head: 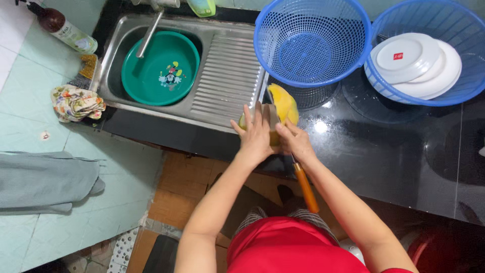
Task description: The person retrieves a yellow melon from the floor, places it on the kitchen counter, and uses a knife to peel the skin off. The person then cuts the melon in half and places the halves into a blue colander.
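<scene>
Left hand (256, 135) gripping yellow fruit (283, 103), right hand (295, 141) clasping orange-handled knife (306, 189), white plates (417, 65) in blue basket (470, 30), second blue basket (310, 40) and green basin (161, 68) holding nothing

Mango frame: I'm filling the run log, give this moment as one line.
left hand: holds mango | right hand: orange-handled knife | place: black counter beside sink

**Surfaces at the sink**

At twelve o'clock, a glossy blue plastic mesh basket (312, 40). At ten, the ribbed brushed-metal sink (225, 81) holds a smooth green plastic basin (160, 68). The black counter (384, 146) at three gleams mirror-like. A printed cloth (76, 102) lies crumpled at nine.
</scene>
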